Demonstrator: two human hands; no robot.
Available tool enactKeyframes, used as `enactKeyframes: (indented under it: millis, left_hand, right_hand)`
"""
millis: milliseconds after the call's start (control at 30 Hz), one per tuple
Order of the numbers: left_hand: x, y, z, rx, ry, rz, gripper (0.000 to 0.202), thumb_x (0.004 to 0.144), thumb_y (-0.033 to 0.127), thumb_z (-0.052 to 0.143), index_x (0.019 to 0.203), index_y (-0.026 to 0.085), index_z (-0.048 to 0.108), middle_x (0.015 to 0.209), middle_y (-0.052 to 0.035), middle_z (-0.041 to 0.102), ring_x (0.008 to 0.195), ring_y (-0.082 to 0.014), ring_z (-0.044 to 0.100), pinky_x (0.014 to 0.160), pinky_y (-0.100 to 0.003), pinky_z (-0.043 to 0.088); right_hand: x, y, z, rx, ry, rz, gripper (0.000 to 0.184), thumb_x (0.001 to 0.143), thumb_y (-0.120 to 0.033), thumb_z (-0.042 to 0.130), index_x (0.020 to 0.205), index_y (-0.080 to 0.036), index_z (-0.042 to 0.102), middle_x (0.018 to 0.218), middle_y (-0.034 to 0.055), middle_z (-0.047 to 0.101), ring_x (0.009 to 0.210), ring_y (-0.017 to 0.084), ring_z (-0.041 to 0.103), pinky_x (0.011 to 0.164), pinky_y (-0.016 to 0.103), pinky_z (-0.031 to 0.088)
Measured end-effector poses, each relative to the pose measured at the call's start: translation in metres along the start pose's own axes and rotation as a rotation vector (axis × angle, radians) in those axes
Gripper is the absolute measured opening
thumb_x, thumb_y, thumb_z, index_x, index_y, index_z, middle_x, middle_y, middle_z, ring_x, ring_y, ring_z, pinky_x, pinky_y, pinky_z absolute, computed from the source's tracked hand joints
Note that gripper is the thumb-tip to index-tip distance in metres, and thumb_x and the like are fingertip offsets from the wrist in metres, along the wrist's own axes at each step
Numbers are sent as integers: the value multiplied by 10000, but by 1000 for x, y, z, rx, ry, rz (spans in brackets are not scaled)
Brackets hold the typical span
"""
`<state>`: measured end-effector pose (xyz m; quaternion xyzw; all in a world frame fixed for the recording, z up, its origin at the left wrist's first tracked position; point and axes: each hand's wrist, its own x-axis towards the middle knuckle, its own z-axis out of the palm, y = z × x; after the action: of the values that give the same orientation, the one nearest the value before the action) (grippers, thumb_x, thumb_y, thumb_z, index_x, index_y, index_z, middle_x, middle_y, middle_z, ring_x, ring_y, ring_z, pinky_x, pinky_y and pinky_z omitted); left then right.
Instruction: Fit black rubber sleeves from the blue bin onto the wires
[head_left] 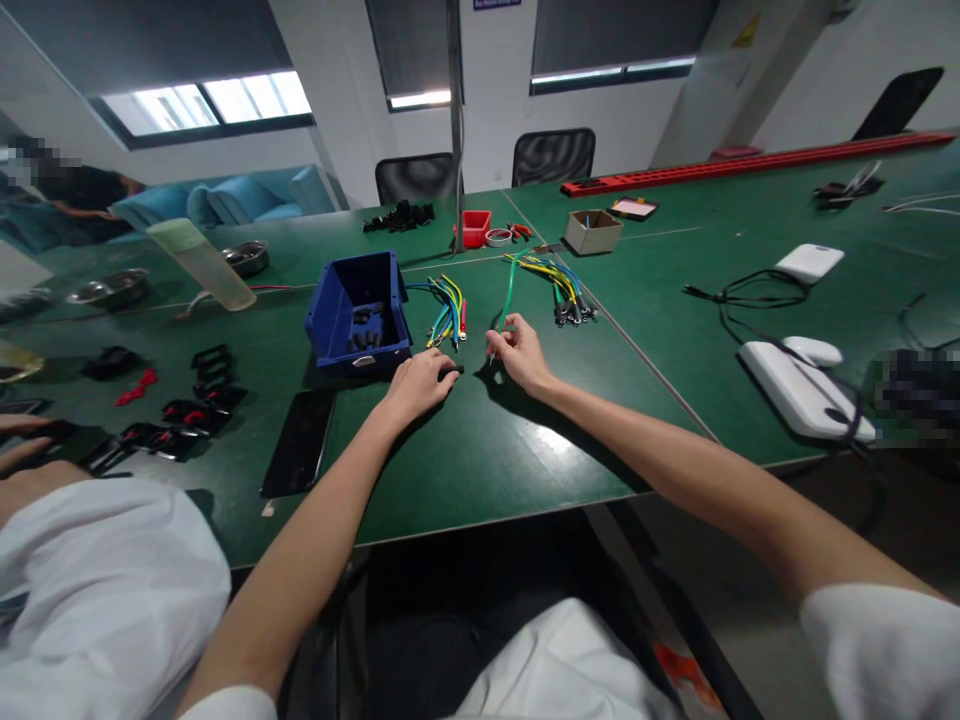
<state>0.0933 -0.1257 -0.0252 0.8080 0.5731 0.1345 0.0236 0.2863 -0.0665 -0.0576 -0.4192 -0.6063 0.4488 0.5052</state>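
My right hand (523,357) pinches the lower end of a green wire (511,293), which rises and bends over toward the right. My left hand (420,385) rests low over the table, fingers closed on a small black sleeve (453,371) that pokes out past the fingertips. Just beyond it lies a bunch of loose blue, yellow and red wires (450,308). Another bundle (568,285), with black sleeves on its near ends, lies past my right hand. Left of the wires stands a blue bin (324,318) with small black sleeves (367,339) inside.
A phone (298,443) lies by my left forearm. Black and red parts (187,412) are spread before a neighbouring person in a white sleeve (112,570). A cardboard box (592,233) and red tray (475,228) stand farther back. White devices (799,390) with cables lie right.
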Motion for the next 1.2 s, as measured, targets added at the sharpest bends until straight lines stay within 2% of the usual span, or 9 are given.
enactKeyframes:
  millis: [133, 400, 567, 733, 967, 1200]
  left_hand:
    - [0, 1, -2, -16, -2, 6, 315, 892, 398, 452, 1013, 246, 700, 1023, -49, 657, 927, -186, 609, 795, -281, 461]
    - [-2, 4, -7, -5, -45, 18, 352, 899, 456, 436, 1008, 280, 720, 1054, -35, 668, 946, -189, 612, 783, -275, 449]
    - [-3, 2, -5, 16, -55, 64, 320, 887, 455, 476, 1053, 293, 696, 1061, -28, 662, 963, -192, 609, 772, -273, 437]
    - [-4, 4, -6, 21, -34, 32, 342, 883, 454, 486, 1139, 298, 648, 1109, -34, 642, 1005, -201, 597, 799, -281, 438]
    - [-3, 3, -4, 4, -22, 39, 323, 887, 428, 478, 1103, 292, 675, 1090, -37, 645, 974, -200, 604, 805, -285, 445]
    - [-1, -3, 1, -36, -21, 44, 267, 878, 402, 504, 1012, 295, 708, 1026, -24, 668, 934, -197, 612, 746, -280, 449]
  right_hand:
    - [-3, -4, 1, -32, -23, -51, 281, 785, -443, 551, 847, -244, 363, 633, -53, 591, 474, 108, 507, 466, 221, 391]
    - [-5, -7, 0, -57, -22, -52, 251, 796, -431, 568, 831, -236, 414, 743, -19, 587, 564, 123, 584, 518, 254, 459]
    - [-5, -6, -1, -54, -30, -68, 232, 806, -414, 569, 846, -240, 422, 736, -15, 583, 572, 133, 594, 541, 274, 479]
    - [-7, -12, -2, -42, -27, -77, 239, 797, -402, 585, 845, -240, 415, 727, -16, 580, 616, 143, 611, 581, 281, 493]
    - [-5, -13, -4, 11, 33, -72, 294, 767, -412, 612, 883, -249, 397, 735, -19, 589, 599, 148, 609, 568, 290, 493]
    - [-4, -12, -3, 26, 23, -62, 307, 751, -392, 624, 890, -247, 392, 691, -34, 585, 574, 143, 595, 558, 283, 488]
